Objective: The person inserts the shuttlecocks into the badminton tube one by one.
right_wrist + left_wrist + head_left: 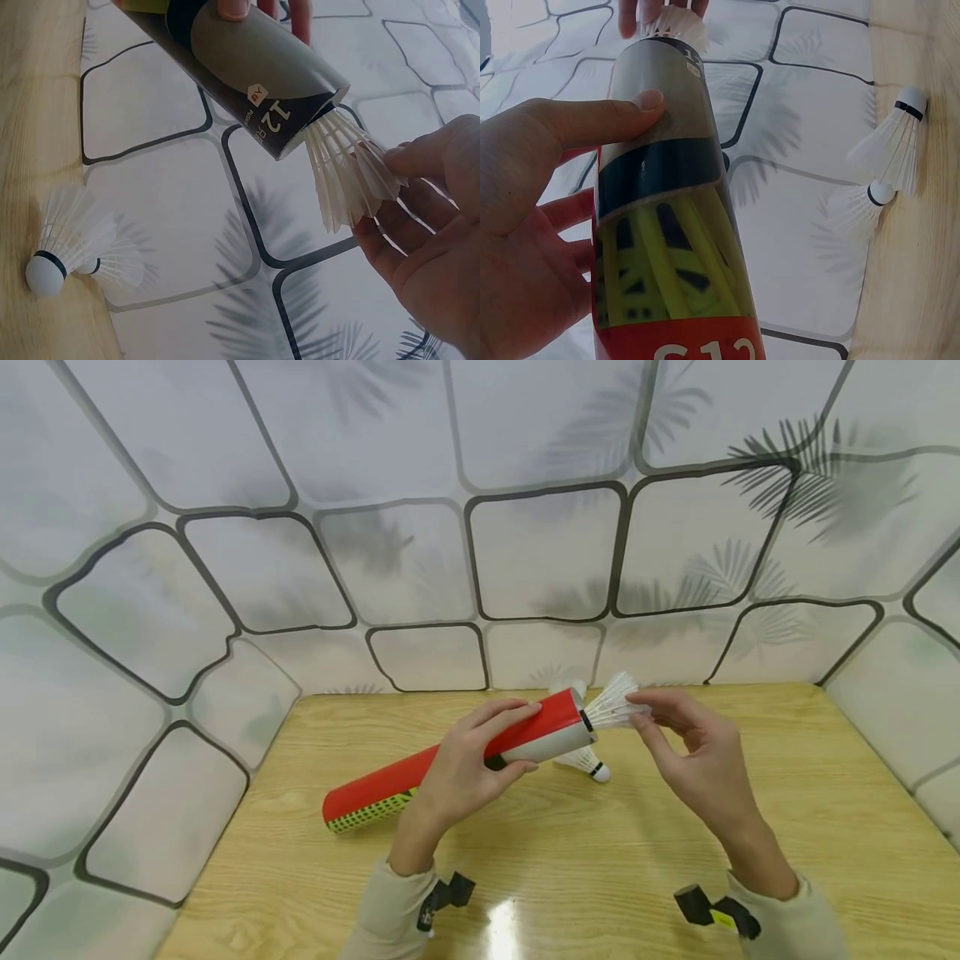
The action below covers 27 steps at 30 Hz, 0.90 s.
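My left hand [468,760] grips a red and grey shuttlecock tube [543,727] around its upper part, holding it tilted with its mouth up toward the right. In the left wrist view the thumb presses on the grey side of the tube [667,97]. My right hand [693,760] pinches the feather skirt of a white shuttlecock [613,702] between thumb and fingers. The cork end of this shuttlecock is inside the tube's mouth and hidden in the right wrist view, while its feathers [349,172] stick out.
On the wooden table [600,877], beyond the tube, lie two more white shuttlecocks, one nearer [56,255] and one partly behind it [120,262]. A patterned white backdrop [540,560] stands behind and along the sides of the table.
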Available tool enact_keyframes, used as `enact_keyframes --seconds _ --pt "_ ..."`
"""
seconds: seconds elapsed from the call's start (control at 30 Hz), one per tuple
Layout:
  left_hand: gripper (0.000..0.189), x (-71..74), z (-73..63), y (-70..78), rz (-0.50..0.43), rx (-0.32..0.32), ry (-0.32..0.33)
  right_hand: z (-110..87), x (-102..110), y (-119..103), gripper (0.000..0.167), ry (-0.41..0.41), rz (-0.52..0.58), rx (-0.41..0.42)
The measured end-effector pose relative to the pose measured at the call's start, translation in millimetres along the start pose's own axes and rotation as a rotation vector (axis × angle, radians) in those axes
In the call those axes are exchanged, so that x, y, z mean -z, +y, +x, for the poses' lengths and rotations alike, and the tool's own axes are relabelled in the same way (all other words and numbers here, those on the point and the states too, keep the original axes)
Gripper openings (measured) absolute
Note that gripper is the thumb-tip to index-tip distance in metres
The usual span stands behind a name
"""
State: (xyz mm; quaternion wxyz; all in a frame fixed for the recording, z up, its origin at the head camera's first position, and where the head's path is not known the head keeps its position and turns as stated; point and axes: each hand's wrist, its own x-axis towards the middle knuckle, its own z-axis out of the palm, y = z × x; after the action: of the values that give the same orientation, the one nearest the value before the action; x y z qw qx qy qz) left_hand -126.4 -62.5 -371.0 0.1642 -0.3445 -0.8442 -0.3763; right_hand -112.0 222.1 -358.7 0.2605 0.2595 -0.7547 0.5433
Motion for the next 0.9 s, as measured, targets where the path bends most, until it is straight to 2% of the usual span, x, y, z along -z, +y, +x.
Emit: enact_keyframes --seconds 0.2,0.4,0.67,0.9 --pt "0.064 -1.4 1.4 3.5 0.003 -0.007 -0.007 -1.0 -2 1 0.040 -0.026 0.018 -0.004" --pt "0.064 -3.1 1.5 5.9 0.011 -0.011 -0.018 -3.0 -6 2 0.033 -0.039 -0.038 0.029" --pt "0.064 -4.9 1.3 6.0 0.009 -0.019 -0.020 -2.7 -10 1 0.041 -0.064 -0.054 0.039" --pt "0.064 -6.4 1.3 6.3 0.009 -0.042 -0.025 -1.5 -14 1 0.040 -0.095 -0.036 0.038"
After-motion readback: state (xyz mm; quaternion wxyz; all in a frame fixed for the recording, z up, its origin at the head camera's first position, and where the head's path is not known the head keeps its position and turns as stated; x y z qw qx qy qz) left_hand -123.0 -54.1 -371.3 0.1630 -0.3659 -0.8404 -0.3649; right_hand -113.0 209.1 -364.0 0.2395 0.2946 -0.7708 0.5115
